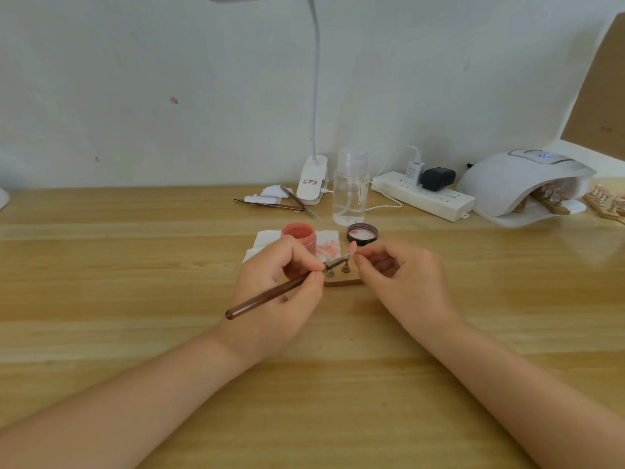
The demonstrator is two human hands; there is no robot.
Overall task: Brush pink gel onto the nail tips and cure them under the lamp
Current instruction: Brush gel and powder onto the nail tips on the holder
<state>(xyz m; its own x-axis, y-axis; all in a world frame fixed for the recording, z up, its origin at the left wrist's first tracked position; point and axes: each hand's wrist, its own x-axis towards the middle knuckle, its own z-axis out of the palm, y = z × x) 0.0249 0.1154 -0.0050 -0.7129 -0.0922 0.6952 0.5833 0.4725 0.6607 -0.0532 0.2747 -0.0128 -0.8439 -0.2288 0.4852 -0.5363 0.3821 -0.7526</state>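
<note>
My left hand [280,292] grips a brown-handled brush [267,296], its bristle end lying across a small nail tip [350,256]. My right hand [395,275] pinches that nail tip by its far end, just above a wooden stand [343,282] with two metal pegs. The open jar of pink gel [299,236] stands right behind my left hand on a stained white tissue [328,243]. Its dark lid [362,233] lies to the right. The white curing lamp [521,186] sits at the far right, with a nail-tip stand [549,199] inside its opening.
Behind the jar stand a clear pump bottle [350,187], a clip-on desk lamp [313,179] and a white power strip [426,194] with plugs. Spare brushes [280,204] lie on paper at the back. Another nail-tip stand [608,201] lies at the right edge.
</note>
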